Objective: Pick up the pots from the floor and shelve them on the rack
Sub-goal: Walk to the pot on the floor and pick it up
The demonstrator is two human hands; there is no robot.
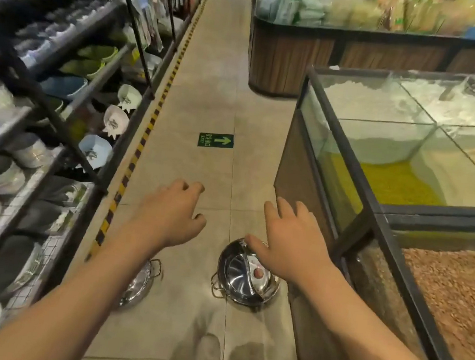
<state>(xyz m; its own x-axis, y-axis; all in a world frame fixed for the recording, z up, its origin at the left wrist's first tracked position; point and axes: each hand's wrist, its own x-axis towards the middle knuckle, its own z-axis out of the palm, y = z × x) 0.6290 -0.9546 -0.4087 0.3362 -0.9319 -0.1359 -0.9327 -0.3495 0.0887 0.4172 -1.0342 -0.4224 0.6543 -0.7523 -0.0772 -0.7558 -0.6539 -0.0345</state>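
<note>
Two shiny steel pots sit on the tiled aisle floor. The divided pot [244, 275] with small side handles lies below my right hand [288, 242]. The second pot [138, 284] is partly hidden under my left forearm. My left hand [174, 214] hovers above the floor with fingers loosely curled and holds nothing. My right hand is spread open, above the divided pot's far rim, and I cannot tell whether it touches it. The dark metal rack [66, 136] runs along the left side of the aisle.
The rack's shelves hold stacked bowls and plastic basins [63, 84]. A glass-topped bin case [408, 175] with grains stands on the right. A wooden display stand [288, 58] is farther ahead. A green exit arrow sticker [216, 140] marks the floor. My leg and shoe [207, 354] are below.
</note>
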